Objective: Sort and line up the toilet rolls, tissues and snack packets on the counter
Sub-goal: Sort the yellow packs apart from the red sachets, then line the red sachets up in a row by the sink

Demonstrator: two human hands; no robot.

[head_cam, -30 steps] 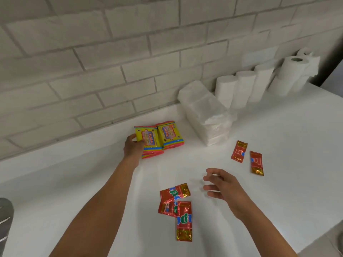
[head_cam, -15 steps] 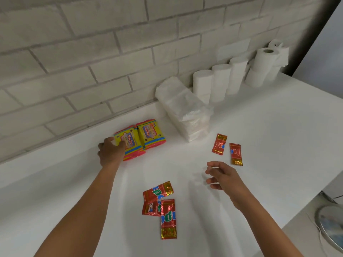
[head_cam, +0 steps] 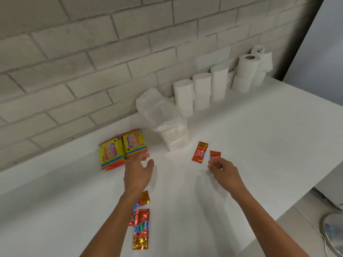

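Head view: no containers in shot, everything sits loose on the white counter (head_cam: 259, 138). Left hand (head_cam: 138, 171) reaches forward, fingers relaxed and spread, holding nothing; yellow snack packets (head_cam: 122, 148) just beyond its fingertips. Right hand (head_cam: 223, 171) has fingers curled at the near end of a small red sachet (head_cam: 215, 155); can't tell if it's actually pinched. Second red sachet (head_cam: 200, 152) just left of it. Tissue stack (head_cam: 167, 125) and toilet rolls (head_cam: 201, 89) beyond, along the wall. More red sachets (head_cam: 141, 227) under the left forearm.

Two yellow snack packets (head_cam: 122, 148) lie flat, side by side, near the wall. A wrapped tissue stack (head_cam: 164, 118) sits right of them. White toilet rolls (head_cam: 201, 90) stand upright along the wall. Small red sachets (head_cam: 200, 152) lie loose on the white counter; further red sachets (head_cam: 141, 228) overlap nearer the front edge.
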